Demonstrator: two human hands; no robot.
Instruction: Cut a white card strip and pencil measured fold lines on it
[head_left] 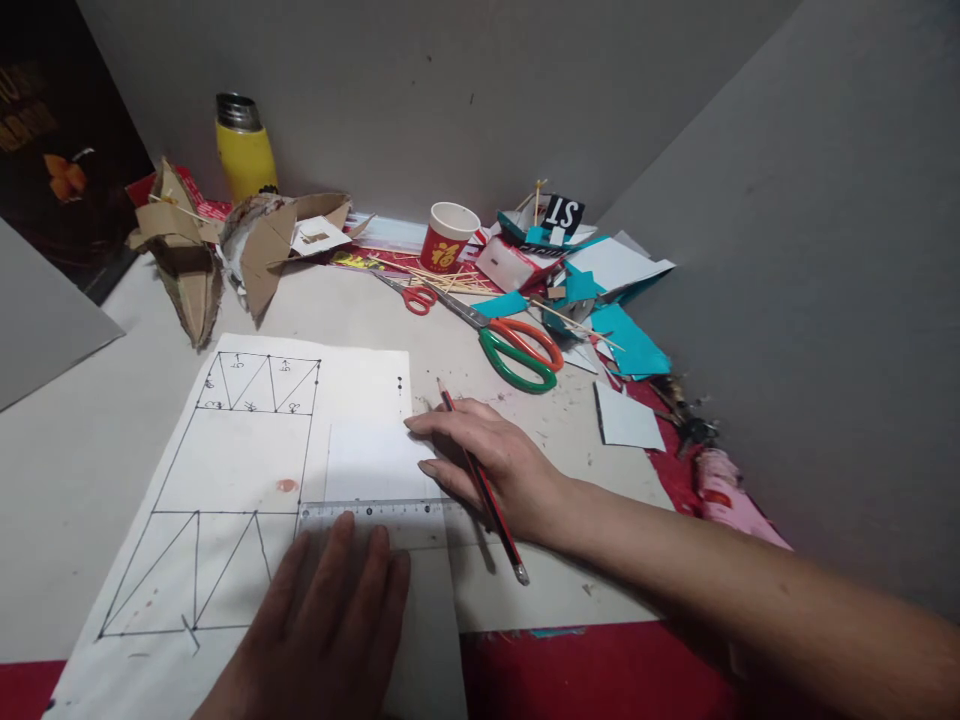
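A white sheet of paper (240, 460) lies on the table with a dark drawing of straight lines, zigzag triangles and small written marks. Across its right part runs a clear ruler (401, 508). My left hand (322, 620) rests flat, fingers spread, with its fingertips pressing the ruler's lower side. Beside the sheet's right edge, my right hand (502, 460) holds a red and black pencil (495, 515) tucked between its fingers, tip pointing up and away. Its thumb and forefinger are apart near the paper's edge, above the ruler's right end, which the shadow makes hard to see.
Behind the sheet lie big scissors (525, 350) with orange and green handles and small red scissors (418, 297). A red paper cup (450, 238), thin wooden sticks (465, 280), cardboard pieces (184, 270), a yellow bottle (246, 155) and blue paper scraps (630, 340) line the back.
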